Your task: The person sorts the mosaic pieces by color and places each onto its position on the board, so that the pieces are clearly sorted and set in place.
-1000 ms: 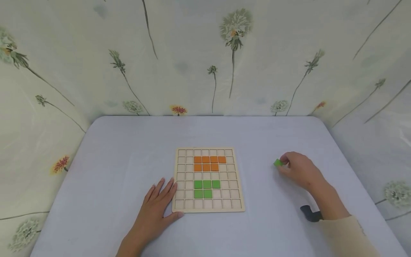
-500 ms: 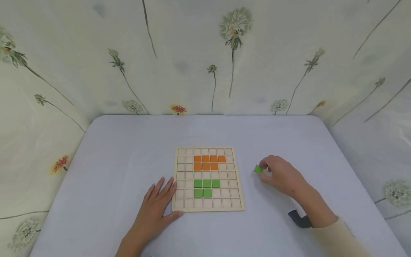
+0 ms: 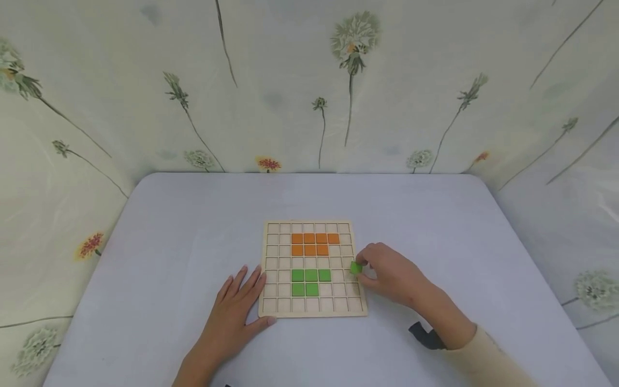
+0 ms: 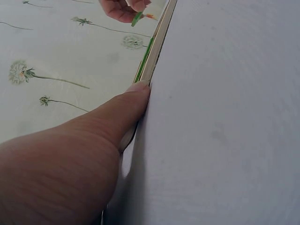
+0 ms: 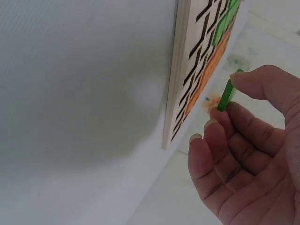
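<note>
A square wooden grid board (image 3: 313,306) lies on the table, with several orange tiles (image 3: 309,238) in two rows near its top and several green tiles (image 3: 311,275) in two rows lower down. My right hand (image 3: 394,274) pinches one loose green tile (image 3: 356,267) between thumb and fingers, above the board's right edge. In the right wrist view that green tile (image 5: 226,95) is edge-on, apart from the board. My left hand (image 3: 232,317) lies flat at the board's left side, fingers straight, fingertips on its edge and thumb (image 4: 133,96) against the near corner.
A white cloth covers the table (image 3: 193,226). Behind it and at both sides hangs a curtain (image 3: 271,80) printed with dandelions. A dark strap (image 3: 426,336) sits under the right wrist, by the beige sleeve (image 3: 476,355).
My right hand has moved left with the green tile, from well right of the board to above its right edge. The left hand has stayed in place.
</note>
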A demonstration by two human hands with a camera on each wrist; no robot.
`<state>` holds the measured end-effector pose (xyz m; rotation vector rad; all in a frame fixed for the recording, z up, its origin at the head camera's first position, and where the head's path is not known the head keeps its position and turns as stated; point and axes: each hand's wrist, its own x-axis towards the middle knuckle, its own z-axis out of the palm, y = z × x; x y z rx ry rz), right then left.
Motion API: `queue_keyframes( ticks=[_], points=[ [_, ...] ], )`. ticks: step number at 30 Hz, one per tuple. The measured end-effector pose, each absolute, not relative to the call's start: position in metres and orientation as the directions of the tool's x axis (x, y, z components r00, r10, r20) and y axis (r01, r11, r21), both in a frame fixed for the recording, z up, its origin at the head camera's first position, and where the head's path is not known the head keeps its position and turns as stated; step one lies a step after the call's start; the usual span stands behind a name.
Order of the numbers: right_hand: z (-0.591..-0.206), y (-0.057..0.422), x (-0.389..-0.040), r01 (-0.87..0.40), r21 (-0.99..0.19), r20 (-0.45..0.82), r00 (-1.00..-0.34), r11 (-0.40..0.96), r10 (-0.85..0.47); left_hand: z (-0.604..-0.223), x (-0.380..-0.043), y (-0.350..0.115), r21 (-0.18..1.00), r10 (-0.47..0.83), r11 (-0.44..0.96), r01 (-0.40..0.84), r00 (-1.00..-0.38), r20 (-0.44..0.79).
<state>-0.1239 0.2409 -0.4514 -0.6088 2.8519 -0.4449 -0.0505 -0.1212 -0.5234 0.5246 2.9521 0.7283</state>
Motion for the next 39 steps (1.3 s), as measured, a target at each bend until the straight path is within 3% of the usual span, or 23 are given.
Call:
queue_keyframes(
  ticks=[17, 25, 39],
  points=[
    [-0.47, 0.198, -0.112, -0.591, -0.299, -0.029, -0.779, 0.749, -0.626, -0.526, -0.05, -0.119, 0.471, 0.344, 0.823, 0.317, -0.938, 0.031],
    [-0.475, 0.191, -0.11, -0.639, -0.193, -0.018, -0.756, 0.745, -0.654, -0.525, -0.05, -0.119, 0.474, 0.351, 0.818, 0.325, -0.936, 0.035],
    [-0.476, 0.191, -0.107, -0.645, -0.187, 0.003, -0.754, 0.741, -0.656, -0.524, -0.051, -0.119, 0.463, 0.351, 0.826, 0.322, -0.936, 0.027]
  ],
)
